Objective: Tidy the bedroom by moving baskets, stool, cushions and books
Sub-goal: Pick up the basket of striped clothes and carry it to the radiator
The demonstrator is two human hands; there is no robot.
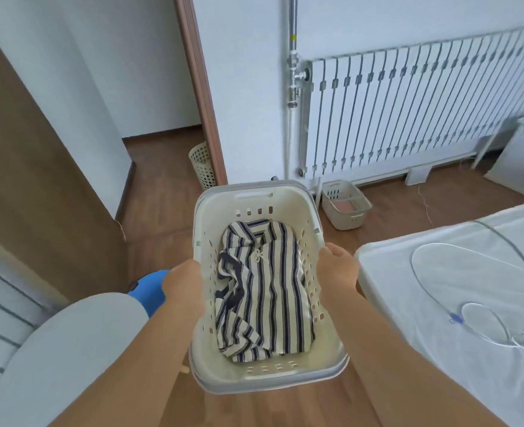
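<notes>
Head view: largest first, the bed (457,291) is seen at the right with a white cable (433,257) looped on it, and the radiator (408,112) runs along the far wall. At centre, the laundry basket (256,198) is held above the wooden floor (162,186), well clear of it, presumably so it can be carried to a new spot. A striped garment (263,288) is crumpled inside, kept low so nothing spills. The left hand (183,288) is clamped on the left rim and the right hand (339,272) on the right rim, fingers curled over, a balanced two-sided grip. A small basket (347,208) sits below the radiator, a mesh bin (202,164) by the doorway.
</notes>
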